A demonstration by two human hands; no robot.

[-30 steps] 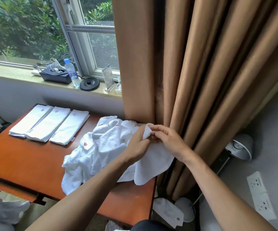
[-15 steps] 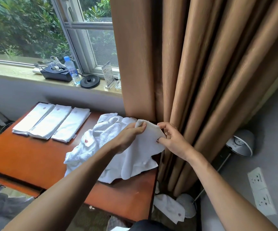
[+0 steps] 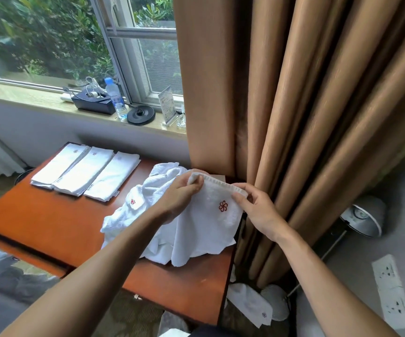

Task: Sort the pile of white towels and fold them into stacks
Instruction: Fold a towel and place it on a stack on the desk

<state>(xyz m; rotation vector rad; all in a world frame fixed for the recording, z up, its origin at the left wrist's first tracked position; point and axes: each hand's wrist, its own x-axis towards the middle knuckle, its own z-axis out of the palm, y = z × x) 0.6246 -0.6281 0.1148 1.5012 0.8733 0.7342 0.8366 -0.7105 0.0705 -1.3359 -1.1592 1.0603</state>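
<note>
Tray [image 3: 92, 107] holds cables [image 3: 91, 86]; hands [image 3: 182, 195] [image 3: 259, 212] pinch towel [image 3: 211, 224].

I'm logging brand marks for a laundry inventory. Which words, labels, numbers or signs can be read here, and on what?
No words or numbers are legible.
held towel: red embroidered pinwheel emblem, no letters.
pile: a similar red emblem, small.
folded towels: tiny red marks, too small to read.
standing card: print blurred.
water bottle: label blurred.
floor towel: dark emblem, too small.
</note>
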